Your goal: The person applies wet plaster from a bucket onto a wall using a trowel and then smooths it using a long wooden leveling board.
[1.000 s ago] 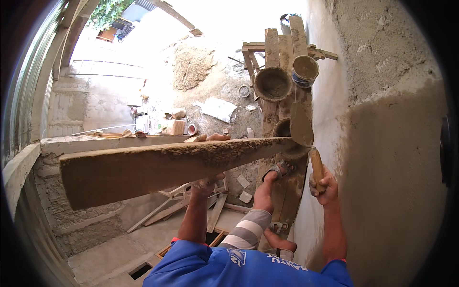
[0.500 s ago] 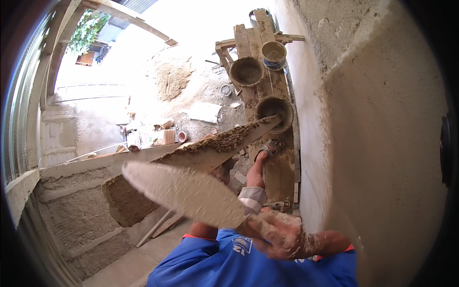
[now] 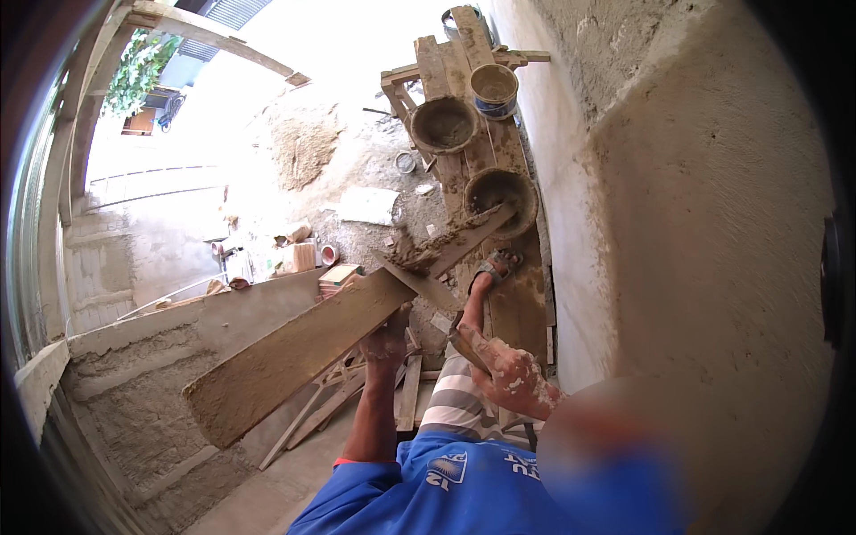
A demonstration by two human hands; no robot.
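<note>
From where I stand, the right grip [image 3: 513,379] is closed round a trowel [image 3: 430,289]; the left grip [image 3: 388,337] holds the long board [image 3: 303,357] from underneath. I'd keep that board steady and the blade low, so the mortar [image 3: 412,254] doesn't slide off. The board's narrow tip overhangs the nearer basin [image 3: 477,192]; beyond, another basin [image 3: 416,127] and a bucket [image 3: 496,110] hold wet-looking mix.
</note>
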